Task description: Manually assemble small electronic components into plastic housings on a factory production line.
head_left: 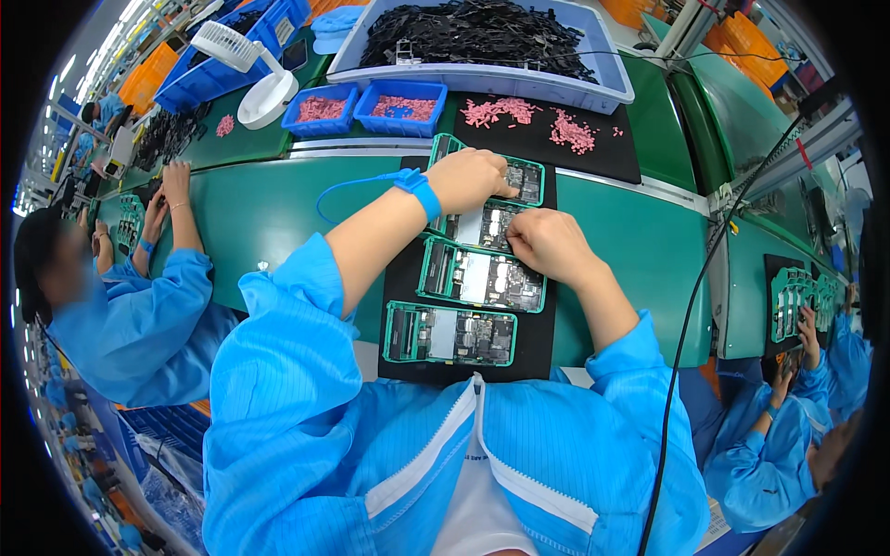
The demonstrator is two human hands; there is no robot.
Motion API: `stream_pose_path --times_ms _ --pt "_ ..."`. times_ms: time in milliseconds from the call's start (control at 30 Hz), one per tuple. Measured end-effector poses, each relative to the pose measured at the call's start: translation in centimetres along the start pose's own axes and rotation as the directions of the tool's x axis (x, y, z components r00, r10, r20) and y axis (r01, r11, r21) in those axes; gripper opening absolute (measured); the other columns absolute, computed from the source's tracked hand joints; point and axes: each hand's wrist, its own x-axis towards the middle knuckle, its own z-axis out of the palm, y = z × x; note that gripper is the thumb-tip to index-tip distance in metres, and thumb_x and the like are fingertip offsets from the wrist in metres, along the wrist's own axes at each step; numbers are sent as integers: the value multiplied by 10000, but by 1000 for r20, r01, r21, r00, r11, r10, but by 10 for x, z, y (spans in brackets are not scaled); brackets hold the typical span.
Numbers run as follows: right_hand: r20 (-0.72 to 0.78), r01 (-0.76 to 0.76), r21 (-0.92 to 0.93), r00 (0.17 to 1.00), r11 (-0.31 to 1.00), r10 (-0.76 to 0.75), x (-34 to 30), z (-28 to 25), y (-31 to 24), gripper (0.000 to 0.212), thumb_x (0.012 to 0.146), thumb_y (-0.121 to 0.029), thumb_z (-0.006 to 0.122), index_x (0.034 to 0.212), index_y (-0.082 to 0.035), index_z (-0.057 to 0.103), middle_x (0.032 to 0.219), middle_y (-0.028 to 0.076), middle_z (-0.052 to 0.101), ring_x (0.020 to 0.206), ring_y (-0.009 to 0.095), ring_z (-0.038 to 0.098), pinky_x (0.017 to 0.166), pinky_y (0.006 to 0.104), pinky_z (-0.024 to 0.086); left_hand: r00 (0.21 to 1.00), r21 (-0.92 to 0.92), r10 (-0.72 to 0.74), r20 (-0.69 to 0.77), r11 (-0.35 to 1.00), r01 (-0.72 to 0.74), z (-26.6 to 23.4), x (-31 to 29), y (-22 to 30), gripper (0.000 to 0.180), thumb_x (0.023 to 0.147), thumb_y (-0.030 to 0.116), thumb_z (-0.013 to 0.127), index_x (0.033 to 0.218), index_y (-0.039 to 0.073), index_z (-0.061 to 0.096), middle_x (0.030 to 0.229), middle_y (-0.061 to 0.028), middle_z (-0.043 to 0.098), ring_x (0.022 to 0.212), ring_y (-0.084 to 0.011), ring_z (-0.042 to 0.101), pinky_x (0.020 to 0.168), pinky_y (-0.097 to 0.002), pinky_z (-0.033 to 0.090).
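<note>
Opened phone-like devices in green frames, showing circuit boards and grey-white battery blocks, lie in a column on a black mat (535, 343). My left hand (471, 179), with a blue wrist strap (422, 193) on its wrist, reaches over the farthest device (528, 183). Its fingers are curled, tips down on the board; what they may hold is hidden. My right hand (553, 246) is closed in a pinch at the right end of the second device (487, 225), and anything between those fingertips is too small to make out. Nearer me lie a third device (496, 281) and the nearest device (451, 334), both untouched.
Beyond the devices, small pink pieces (573, 132) lie on a dark mat, beside two blue trays (400, 126) of them. A large bin (603, 91) holds black strips. A white fan (269, 99) stands left. Co-workers sit either side; a black cable (691, 324) hangs at right.
</note>
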Motion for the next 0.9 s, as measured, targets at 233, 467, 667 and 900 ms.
stream_pose_path --times_ms 233,467,667,900 --pt "28 41 -177 999 983 -37 5 3 -12 84 729 -87 580 669 -29 580 698 131 620 696 315 630 619 425 507 1000 62 10 -7 998 -10 0 -10 4 325 823 117 578 1100 237 700 914 -40 606 933 -230 594 809 -355 478" --pt "71 57 -275 997 960 -39 8 3 -14 55 717 -75 605 689 -33 585 708 118 620 712 306 627 616 419 504 998 44 -21 55 999 18 -2 -7 3 337 827 106 571 1110 241 696 936 -39 604 958 -232 584 833 -359 466" --pt "78 72 -248 995 966 -54 7 3 -10 82 725 -77 560 662 -25 569 713 129 612 709 309 631 649 415 518 998 31 -13 56 999 12 -1 -5 2 352 817 85 575 1110 237 697 931 -43 606 958 -238 582 825 -359 469" --pt "3 130 -104 991 986 -130 -19 -2 15 376 655 1 633 986 -159 709 956 58 558 961 230 549 758 346 449 993 27 -8 118 1000 5 1 12 -5 278 854 152 586 1089 240 705 972 -55 623 1000 -248 584 840 -361 473"
